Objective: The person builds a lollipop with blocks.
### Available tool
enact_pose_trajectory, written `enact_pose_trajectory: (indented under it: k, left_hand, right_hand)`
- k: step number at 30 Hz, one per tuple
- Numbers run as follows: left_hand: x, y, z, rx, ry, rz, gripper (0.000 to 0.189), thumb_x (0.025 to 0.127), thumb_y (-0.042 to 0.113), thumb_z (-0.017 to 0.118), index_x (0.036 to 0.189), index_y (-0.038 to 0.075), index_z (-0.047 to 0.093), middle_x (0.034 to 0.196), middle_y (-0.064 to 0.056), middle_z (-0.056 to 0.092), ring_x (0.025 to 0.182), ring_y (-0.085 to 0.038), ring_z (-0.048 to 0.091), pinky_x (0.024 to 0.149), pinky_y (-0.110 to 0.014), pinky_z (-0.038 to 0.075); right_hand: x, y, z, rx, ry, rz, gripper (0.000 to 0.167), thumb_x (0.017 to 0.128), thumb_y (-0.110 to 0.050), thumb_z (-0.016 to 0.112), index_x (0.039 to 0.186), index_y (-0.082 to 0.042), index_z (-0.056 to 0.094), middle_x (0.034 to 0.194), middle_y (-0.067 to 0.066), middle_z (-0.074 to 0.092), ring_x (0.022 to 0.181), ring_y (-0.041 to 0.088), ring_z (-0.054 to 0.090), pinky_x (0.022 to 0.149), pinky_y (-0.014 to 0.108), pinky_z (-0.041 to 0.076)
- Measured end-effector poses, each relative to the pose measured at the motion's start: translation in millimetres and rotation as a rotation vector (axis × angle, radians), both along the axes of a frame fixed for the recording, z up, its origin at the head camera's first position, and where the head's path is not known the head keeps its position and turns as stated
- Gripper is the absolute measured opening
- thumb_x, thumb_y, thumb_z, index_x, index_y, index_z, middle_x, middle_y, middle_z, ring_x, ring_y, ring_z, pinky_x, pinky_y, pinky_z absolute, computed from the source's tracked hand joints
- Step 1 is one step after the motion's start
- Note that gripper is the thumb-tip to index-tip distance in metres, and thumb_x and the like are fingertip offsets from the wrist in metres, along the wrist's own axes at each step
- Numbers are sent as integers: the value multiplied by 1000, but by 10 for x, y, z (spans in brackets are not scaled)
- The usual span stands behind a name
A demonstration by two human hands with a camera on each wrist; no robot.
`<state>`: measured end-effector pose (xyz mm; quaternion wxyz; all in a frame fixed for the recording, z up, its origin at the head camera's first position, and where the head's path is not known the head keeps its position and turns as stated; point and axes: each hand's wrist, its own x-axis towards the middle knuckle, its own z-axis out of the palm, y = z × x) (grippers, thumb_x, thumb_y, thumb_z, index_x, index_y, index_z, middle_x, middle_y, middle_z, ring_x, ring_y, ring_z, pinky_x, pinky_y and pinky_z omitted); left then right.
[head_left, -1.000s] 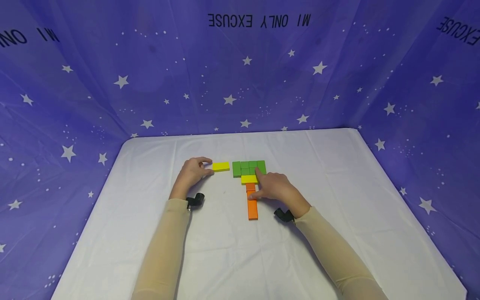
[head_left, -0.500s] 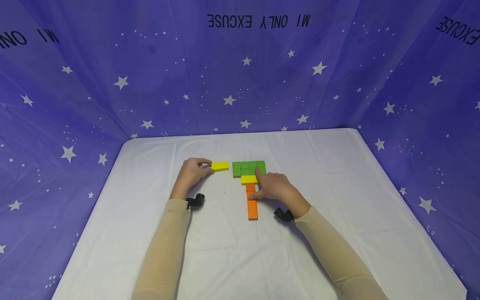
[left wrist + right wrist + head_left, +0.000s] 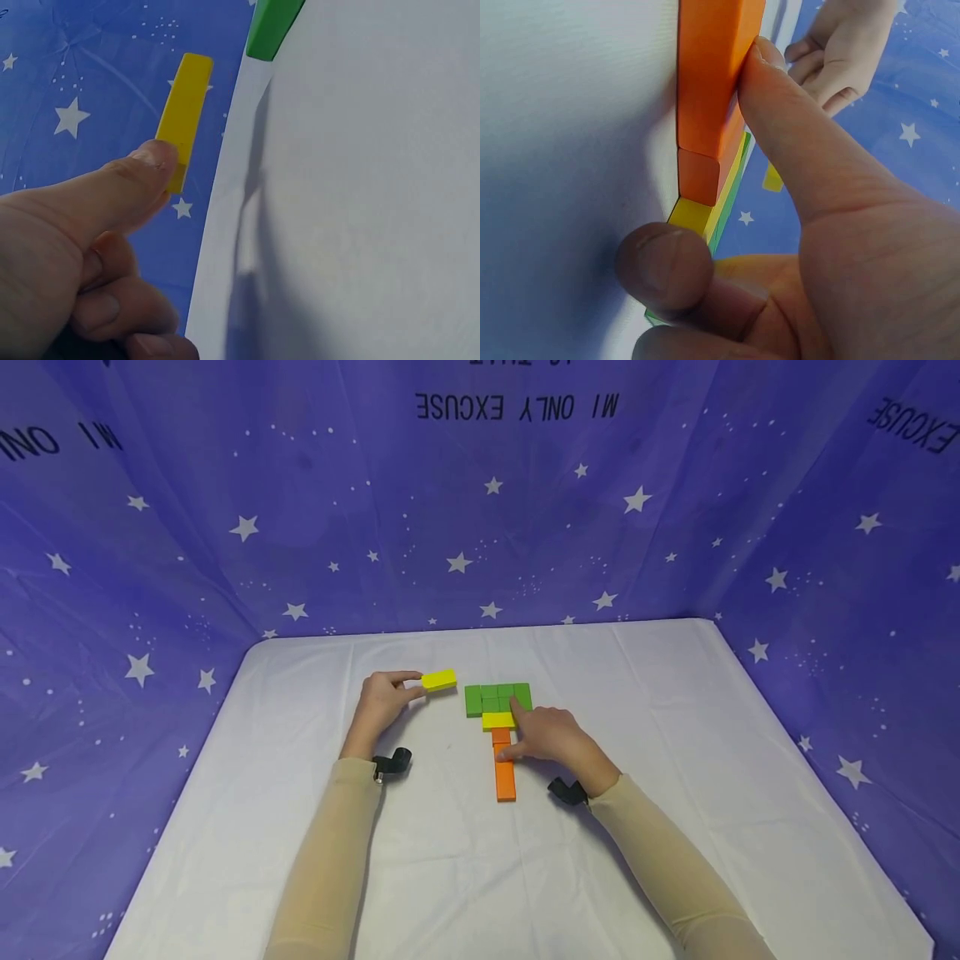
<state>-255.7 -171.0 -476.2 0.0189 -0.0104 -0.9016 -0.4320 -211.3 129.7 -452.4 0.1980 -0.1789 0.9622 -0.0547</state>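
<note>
My left hand pinches one end of a yellow block between thumb and fingers; in the left wrist view the yellow block is held up off the table. Just right of it lies a flat figure: several green blocks side by side, a yellow block below them, then a small orange block and a long orange block in a column. My right hand rests over this figure, index finger on the green blocks and thumb on the long orange block.
White cloth covers the table, whose far edge meets a purple curtain with white stars and lettering. Dark wrist cameras sit at the left wrist and the right wrist. A green block end shows in the left wrist view.
My left hand has lifted the yellow block off the table, slightly away from me and tilted. My right hand and the figure of blocks have stayed in place.
</note>
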Motion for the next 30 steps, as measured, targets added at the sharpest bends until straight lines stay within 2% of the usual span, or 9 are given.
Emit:
enact_pose_trajectory:
  k: [9,14,21,30]
  left_hand:
    - [-54,79,25,32,28,10,37,82,34,80,116,19,76,69,-4,54,58,-15,43,52,-30,35]
    - [-75,155,70,42,19,-8,36,83,32,79,116,19,75,70,-4,53,59,-15,43,53,-30,35]
    - [-159,305,114,36,38,-42,36,83,34,79,116,20,75,69,-3,53,61,-16,43,57,-32,35]
    - [-250,477,58,38,10,-51,33,83,34,78,114,22,76,65,-4,54,58,-17,42,54,-32,33]
  right_hand:
    - [11,1,32,-8,6,-2,119,71,-74,70,158,-9,22,66,4,48,62,19,44,54,34,34]
    - [25,5,32,-11,-12,-8,121,70,-75,70,158,-9,20,69,5,52,64,20,46,55,34,36]
    - [15,1,10,-1,12,3,121,70,-76,69,158,-9,21,67,4,50,62,19,44,53,33,34]
    - [-1,-3,-16,10,-6,-7,121,69,-77,69,158,-10,21,70,6,55,66,21,49,55,34,38]
